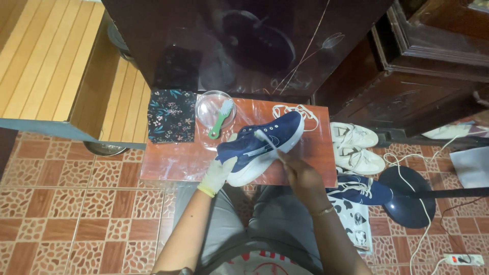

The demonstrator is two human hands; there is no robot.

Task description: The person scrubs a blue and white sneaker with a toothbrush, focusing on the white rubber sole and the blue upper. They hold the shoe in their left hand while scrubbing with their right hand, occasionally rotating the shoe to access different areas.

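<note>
Nearest to you, above your lap, your two hands work on one navy sneaker [262,145] with a white sole. Your left hand [220,170], in a pale glove, is clamped around the shoe's heel end and holds it tilted over the small reddish table [173,163], toe pointing away to the right. Your right hand [300,173], bare, is closed on the handle of a white toothbrush [268,144], whose head rests against the shoe's upper near the lacing. To your right, on the tiled floor, lies a second navy sneaker [359,188], and just beyond it a pair of white sneakers [356,147]. Farther back on the table sit a clear bowl [214,108] with a green brush [219,121] in it, a dark floral cloth [172,116] to its left, and loose white laces [298,111] at the far edge.
</note>
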